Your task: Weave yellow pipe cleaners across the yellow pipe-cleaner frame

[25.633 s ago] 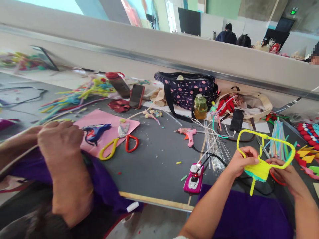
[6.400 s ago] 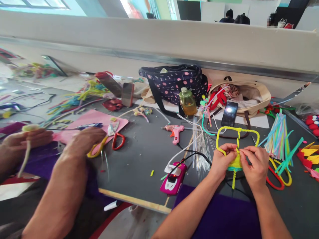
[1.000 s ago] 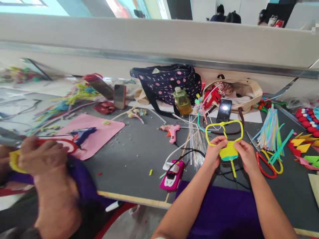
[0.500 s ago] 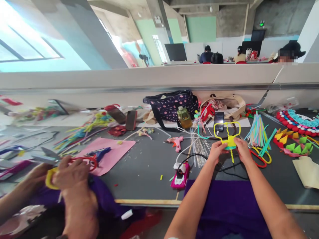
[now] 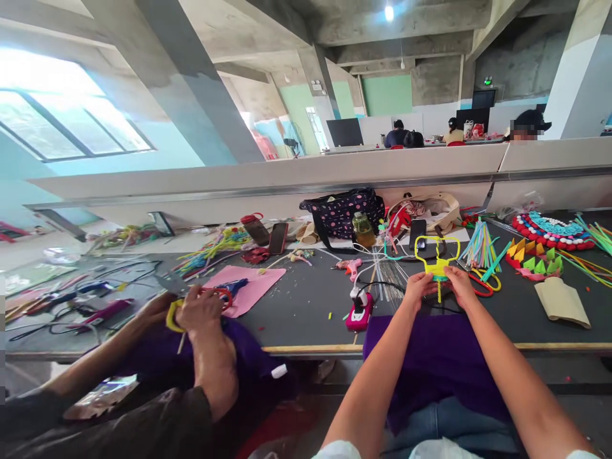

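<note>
A yellow pipe-cleaner figure [image 5: 438, 260] with two looped sides, a green band and a twisted stem is held upright over the table. My left hand [image 5: 421, 286] pinches its lower left side. On the opposite side, my right hand [image 5: 459, 285] grips the same figure near the green band. Just right of my right hand lie scissors [image 5: 492, 281] with red and yellow handles. Beyond the figure, a dark phone [image 5: 417, 234] rests on the table. Purple cloth [image 5: 430, 363] covers the lap under my forearms.
At left, a co-worker's hands [image 5: 201, 309] hold scissors. A pink power strip [image 5: 359, 312], a glue gun [image 5: 350, 266], loose wires and a patterned bag [image 5: 344, 217] lie left of my hands. Pipe cleaners [image 5: 479, 245] and a paper crown [image 5: 535, 260] sit to the right.
The camera view has tilted upward and swung left, showing more ceiling and more of the co-worker's arms. Both my hands still hold the yellow figure in nearly the same pose.
</note>
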`<action>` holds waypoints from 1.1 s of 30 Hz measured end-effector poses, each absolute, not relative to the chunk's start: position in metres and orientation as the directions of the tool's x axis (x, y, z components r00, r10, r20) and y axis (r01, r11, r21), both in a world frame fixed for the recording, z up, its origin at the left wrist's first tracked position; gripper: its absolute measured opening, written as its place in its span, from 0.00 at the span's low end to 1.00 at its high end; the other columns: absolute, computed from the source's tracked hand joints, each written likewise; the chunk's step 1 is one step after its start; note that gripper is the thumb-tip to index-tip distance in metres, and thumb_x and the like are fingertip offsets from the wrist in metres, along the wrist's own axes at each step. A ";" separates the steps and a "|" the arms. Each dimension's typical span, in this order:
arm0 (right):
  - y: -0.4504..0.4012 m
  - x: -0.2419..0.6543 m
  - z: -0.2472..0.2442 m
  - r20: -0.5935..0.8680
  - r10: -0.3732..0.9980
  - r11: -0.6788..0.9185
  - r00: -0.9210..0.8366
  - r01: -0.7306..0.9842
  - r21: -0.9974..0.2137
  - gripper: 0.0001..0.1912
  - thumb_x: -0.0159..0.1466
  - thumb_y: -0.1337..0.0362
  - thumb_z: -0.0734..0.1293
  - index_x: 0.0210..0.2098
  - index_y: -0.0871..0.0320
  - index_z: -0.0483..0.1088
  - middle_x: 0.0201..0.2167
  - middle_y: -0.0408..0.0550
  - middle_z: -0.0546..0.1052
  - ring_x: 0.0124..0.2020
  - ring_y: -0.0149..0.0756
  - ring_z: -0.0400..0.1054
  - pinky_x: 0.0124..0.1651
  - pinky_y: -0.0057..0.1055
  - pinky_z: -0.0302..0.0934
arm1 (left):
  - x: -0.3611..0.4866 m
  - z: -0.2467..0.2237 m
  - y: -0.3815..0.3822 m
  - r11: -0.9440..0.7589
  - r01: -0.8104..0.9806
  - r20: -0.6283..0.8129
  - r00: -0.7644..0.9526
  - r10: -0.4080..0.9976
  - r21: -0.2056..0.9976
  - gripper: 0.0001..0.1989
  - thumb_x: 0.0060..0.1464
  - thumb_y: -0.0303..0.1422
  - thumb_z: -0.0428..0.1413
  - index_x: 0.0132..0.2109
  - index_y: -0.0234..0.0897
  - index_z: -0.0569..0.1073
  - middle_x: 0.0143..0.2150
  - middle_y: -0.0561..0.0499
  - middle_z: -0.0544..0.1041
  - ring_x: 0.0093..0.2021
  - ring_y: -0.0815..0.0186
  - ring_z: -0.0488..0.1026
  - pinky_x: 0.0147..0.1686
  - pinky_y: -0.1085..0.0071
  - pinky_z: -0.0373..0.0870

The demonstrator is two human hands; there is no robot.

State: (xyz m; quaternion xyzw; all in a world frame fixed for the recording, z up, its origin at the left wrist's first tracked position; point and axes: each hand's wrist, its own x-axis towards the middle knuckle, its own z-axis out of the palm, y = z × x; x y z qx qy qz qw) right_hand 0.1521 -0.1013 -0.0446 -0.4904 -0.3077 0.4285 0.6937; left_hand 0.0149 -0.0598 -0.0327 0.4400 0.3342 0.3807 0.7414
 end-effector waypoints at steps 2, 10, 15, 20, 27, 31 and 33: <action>-0.110 0.150 -0.046 -0.001 0.898 0.148 0.441 -0.304 -0.941 0.21 0.45 0.47 0.74 0.28 0.58 0.76 0.28 0.48 0.80 0.26 0.39 0.72 0.27 0.32 0.63 | 0.012 -0.031 -0.069 0.323 -0.258 -0.161 0.499 0.852 0.911 0.14 0.45 0.36 0.66 0.34 0.29 0.75 0.28 0.44 0.79 0.26 0.66 0.76 0.30 0.70 0.74; -0.133 0.140 -0.051 -0.012 0.895 0.145 0.445 -0.318 -0.937 0.21 0.41 0.49 0.76 0.27 0.58 0.77 0.24 0.48 0.80 0.26 0.39 0.72 0.27 0.32 0.64 | -0.003 -0.039 -0.100 0.329 -0.267 -0.165 0.492 0.855 0.906 0.13 0.44 0.35 0.67 0.32 0.29 0.74 0.28 0.43 0.79 0.27 0.64 0.77 0.32 0.68 0.74; -0.145 0.133 -0.058 -0.009 0.910 0.132 0.413 -0.312 -0.941 0.20 0.44 0.46 0.75 0.24 0.57 0.75 0.23 0.47 0.79 0.20 0.36 0.69 0.24 0.32 0.64 | -0.006 -0.053 -0.104 0.309 -0.314 -0.138 0.465 0.874 0.897 0.14 0.45 0.36 0.67 0.31 0.29 0.73 0.26 0.45 0.78 0.25 0.66 0.76 0.30 0.70 0.74; -0.149 0.132 -0.071 0.042 0.887 0.183 0.459 -0.268 -0.946 0.20 0.42 0.47 0.75 0.22 0.57 0.73 0.23 0.46 0.78 0.23 0.36 0.70 0.25 0.31 0.62 | -0.004 -0.064 -0.111 0.290 -0.352 -0.091 0.487 0.869 0.890 0.15 0.43 0.37 0.67 0.32 0.28 0.74 0.27 0.43 0.79 0.25 0.66 0.76 0.29 0.71 0.74; -0.148 0.132 -0.078 0.099 0.872 0.218 0.479 -0.200 -0.955 0.20 0.47 0.47 0.72 0.27 0.58 0.74 0.26 0.45 0.78 0.25 0.33 0.67 0.27 0.28 0.60 | -0.004 -0.065 -0.112 0.267 -0.400 -0.059 0.461 0.885 0.876 0.18 0.41 0.39 0.67 0.32 0.28 0.75 0.28 0.42 0.79 0.26 0.63 0.77 0.30 0.68 0.74; -0.147 0.131 -0.079 0.117 0.850 0.231 0.513 -0.163 -0.959 0.21 0.48 0.45 0.70 0.25 0.58 0.73 0.23 0.44 0.76 0.23 0.32 0.64 0.25 0.28 0.58 | -0.003 -0.065 -0.113 0.240 -0.386 -0.056 0.431 0.900 0.891 0.19 0.40 0.42 0.66 0.31 0.30 0.74 0.25 0.45 0.78 0.24 0.63 0.76 0.29 0.68 0.73; -0.146 0.131 -0.080 0.118 0.840 0.226 0.529 -0.144 -0.963 0.20 0.47 0.46 0.70 0.22 0.58 0.71 0.20 0.42 0.73 0.22 0.31 0.62 0.24 0.27 0.56 | -0.003 -0.065 -0.113 0.240 -0.370 -0.065 0.429 0.901 0.897 0.18 0.39 0.41 0.67 0.31 0.30 0.73 0.23 0.47 0.78 0.24 0.64 0.76 0.28 0.69 0.73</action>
